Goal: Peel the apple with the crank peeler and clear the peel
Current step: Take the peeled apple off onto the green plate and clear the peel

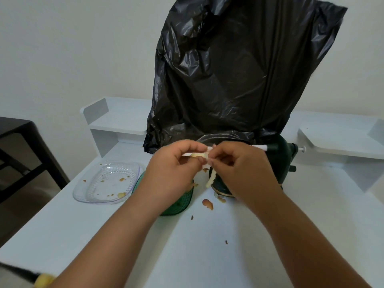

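Left hand [172, 163], right hand [239, 163] both pinching pale peel strip [211, 179], green crank peeler [278, 161]

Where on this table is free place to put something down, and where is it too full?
Free: the near table between the forearms, and the raised shelf left of the black bag. Crowded: the middle, where clear tray, green bowl, peeler, peel scraps and both hands sit.

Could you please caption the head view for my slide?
Both hands pull a pale peel strip off the green crank peeler.
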